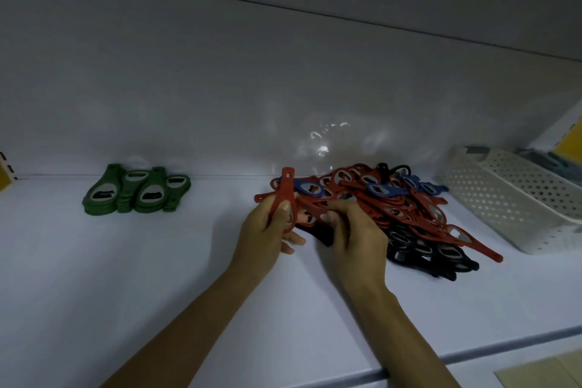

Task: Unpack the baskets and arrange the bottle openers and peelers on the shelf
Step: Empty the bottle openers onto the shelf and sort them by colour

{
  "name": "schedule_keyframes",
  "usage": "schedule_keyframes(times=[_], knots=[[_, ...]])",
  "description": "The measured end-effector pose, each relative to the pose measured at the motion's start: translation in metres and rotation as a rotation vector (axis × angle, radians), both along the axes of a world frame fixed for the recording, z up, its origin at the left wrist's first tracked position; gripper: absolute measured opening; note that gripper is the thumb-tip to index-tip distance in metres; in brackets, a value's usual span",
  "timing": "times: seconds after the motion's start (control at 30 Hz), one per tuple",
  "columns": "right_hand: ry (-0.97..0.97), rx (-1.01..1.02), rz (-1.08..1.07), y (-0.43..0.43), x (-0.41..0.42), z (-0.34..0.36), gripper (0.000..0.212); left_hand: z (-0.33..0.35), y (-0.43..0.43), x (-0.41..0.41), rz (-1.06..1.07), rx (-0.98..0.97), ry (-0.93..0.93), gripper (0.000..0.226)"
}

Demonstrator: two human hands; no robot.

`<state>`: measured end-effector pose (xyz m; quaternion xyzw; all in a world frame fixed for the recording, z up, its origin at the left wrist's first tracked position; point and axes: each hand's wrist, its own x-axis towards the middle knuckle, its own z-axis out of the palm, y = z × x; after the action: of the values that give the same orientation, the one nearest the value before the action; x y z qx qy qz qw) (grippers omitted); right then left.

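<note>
A red bottle opener [285, 195] stands upright in the left hand [267, 230], fingers curled round it. The right hand [352, 236] seems to pinch a second red opener [315, 206] at the edge of the mixed pile [409, 208] on the shelf [157, 277]. Green openers [135, 195] lie to the left and a white basket [504, 195] to the right.

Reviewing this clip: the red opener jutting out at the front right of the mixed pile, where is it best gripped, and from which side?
Pinch the red opener by its narrow handle, coming from the front right. That end sticks out clear of the pile over bare shelf, while its metal-ringed head lies on the dark openers. Pulling along its length would probably free it.
</note>
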<state>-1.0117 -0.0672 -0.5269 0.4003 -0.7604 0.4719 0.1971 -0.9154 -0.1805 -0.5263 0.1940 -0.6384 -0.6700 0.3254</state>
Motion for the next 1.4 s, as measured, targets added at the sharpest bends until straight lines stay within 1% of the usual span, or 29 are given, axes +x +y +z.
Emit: schedule_keyframes(times=[0.07, 0.1, 0.17, 0.2, 0.23, 0.3, 0.37, 0.47, 0.57, 0.6, 0.67, 0.73, 0.77, 0.8, 0.83, 0.87, 0.93, 1.0, 1.07, 1.1, 1.17, 1.2, 1.27, 1.3, 1.33, 1.4], knots=[[-0.049, -0.104, -0.008, 0.002, 0.000, 0.001, 0.022, -0.001, 0.000, 0.000, 0.017, 0.002, 0.002, 0.020], [-0.128, -0.142, 0.023, 0.002, -0.001, 0.002, 0.028, -0.002, -0.001, -0.001, 0.028, -0.007, -0.001, 0.021], [-0.346, -0.206, 0.173, -0.001, 0.003, 0.003, 0.028, -0.005, 0.001, -0.002, 0.011, -0.056, -0.006, 0.019], [-0.404, -0.215, 0.244, -0.003, 0.006, 0.002, 0.025, -0.006, 0.002, -0.002, -0.017, -0.086, -0.009, 0.018], [-0.399, -0.190, 0.294, -0.005, 0.008, 0.002, 0.020, -0.006, 0.002, -0.002, -0.052, -0.108, -0.009, 0.019], [-0.316, -0.090, 0.335, -0.007, 0.011, 0.000, 0.015, -0.007, 0.001, -0.001, -0.105, -0.098, -0.006, 0.020], [-0.225, -0.009, 0.319, -0.007, 0.011, -0.002, 0.014, -0.009, -0.002, -0.001, -0.124, -0.085, -0.019, 0.019], [-0.136, 0.084, 0.302, -0.008, 0.013, -0.003, 0.012, -0.012, -0.002, -0.001, -0.106, -0.146, -0.083, 0.013], [-0.002, 0.269, 0.234, -0.010, 0.015, -0.004, 0.012, -0.011, 0.000, -0.003, -0.053, -0.175, -0.178, 0.022], [0.039, 0.310, 0.213, -0.011, 0.016, -0.004, 0.012, -0.010, 0.000, -0.003, -0.044, -0.152, -0.198, 0.022], [0.113, 0.345, 0.187, -0.012, 0.018, 0.000, 0.010, -0.005, 0.000, -0.002, -0.065, -0.028, -0.195, 0.026], [0.152, 0.358, 0.177, -0.013, 0.022, 0.002, 0.015, 0.000, -0.001, 0.001, -0.120, 0.025, -0.193, 0.041], [0.165, 0.359, 0.179, -0.014, 0.022, 0.002, 0.019, 0.001, -0.001, 0.002, -0.149, 0.028, -0.190, 0.044], [0.171, 0.357, 0.177, -0.014, 0.021, 0.002, 0.023, 0.002, -0.001, 0.003, -0.163, 0.038, -0.182, 0.041], [0.167, 0.353, 0.159, -0.014, 0.019, 0.002, 0.025, 0.003, -0.002, 0.003, -0.161, 0.058, -0.176, 0.033], [0.158, 0.340, 0.113, -0.013, 0.016, 0.003, 0.028, 0.004, -0.003, 0.004, -0.156, 0.089, -0.169, 0.026], [0.129, 0.328, -0.049, -0.010, 0.005, 0.002, 0.031, 0.005, -0.004, 0.006, -0.149, 0.134, -0.146, 0.020], [0.065, 0.470, -0.208, -0.005, -0.007, 0.001, 0.039, 0.007, -0.004, 0.007, -0.140, 0.136, -0.120, 0.015], [-0.002, 0.628, -0.270, 0.000, -0.014, -0.001, 0.046, 0.009, -0.003, 0.009, -0.138, 0.096, -0.117, 0.009], [-0.011, 0.643, -0.276, 0.001, -0.015, -0.002, 0.045, 0.009, -0.002, 0.009, -0.133, 0.069, -0.123, 0.007], [0.039, 0.594, -0.264, 0.001, -0.013, -0.002, 0.039, 0.009, -0.001, 0.009, -0.108, 0.016, -0.139, 0.006], [0.066, 0.557, -0.239, 0.001, -0.011, -0.001, 0.036, 0.008, -0.001, 0.009, -0.090, 0.001, -0.147, 0.010], [0.077, 0.483, -0.166, 0.001, -0.008, 0.000, 0.033, 0.009, -0.002, 0.009, -0.051, 0.011, -0.160, 0.019], [0.069, 0.437, -0.144, 0.002, -0.008, -0.001, 0.032, 0.009, -0.002, 0.009, -0.037, 0.041, -0.154, 0.020], [0.048, 0.367, -0.136, 0.003, -0.009, -0.001, 0.030, 0.009, -0.003, 0.009, -0.031, 0.087, -0.144, 0.018], [-0.046, 0.116, -0.120, 0.005, -0.006, 0.002, 0.026, 0.010, -0.005, 0.008, -0.037, 0.194, -0.120, 0.016]])
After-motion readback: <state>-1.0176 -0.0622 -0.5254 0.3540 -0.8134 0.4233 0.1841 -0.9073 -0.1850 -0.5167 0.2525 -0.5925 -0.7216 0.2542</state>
